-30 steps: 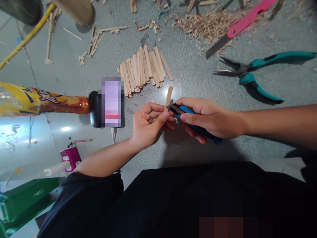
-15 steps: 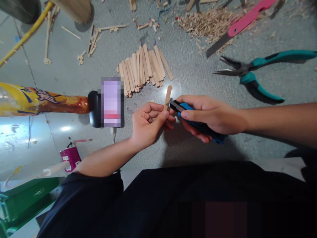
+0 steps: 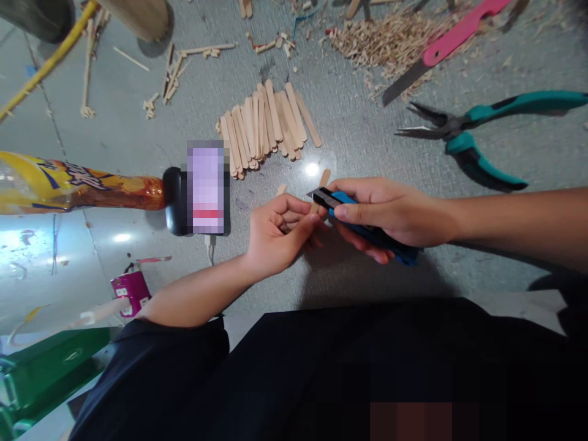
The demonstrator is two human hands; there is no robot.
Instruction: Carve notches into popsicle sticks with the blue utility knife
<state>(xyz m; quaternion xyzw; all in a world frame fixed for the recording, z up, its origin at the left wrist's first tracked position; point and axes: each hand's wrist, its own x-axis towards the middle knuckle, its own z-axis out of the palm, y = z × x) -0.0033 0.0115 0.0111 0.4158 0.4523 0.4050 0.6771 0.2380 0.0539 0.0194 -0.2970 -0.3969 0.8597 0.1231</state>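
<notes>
My left hand pinches the lower end of a wooden craft stick between thumb and fingers. Wrapped in my right hand is a blue utility knife, its short blade pointing left. The knife's tip lies across the stick and hides its middle part; whether the edge bites into the wood I cannot tell. Beyond my hands, a fanned pile of craft sticks rests on the grey surface. Another stick's end peeks out behind my left hand.
A propped phone and a drink bottle stand left. To the right lie teal-handled pliers and a pink-handled saw beside wood shavings. A purple power adapter and green bin sit lower left.
The stick has tilted further right, and the knife tip now covers its middle instead of sitting at its right edge. My left hand has shifted slightly right and down.
</notes>
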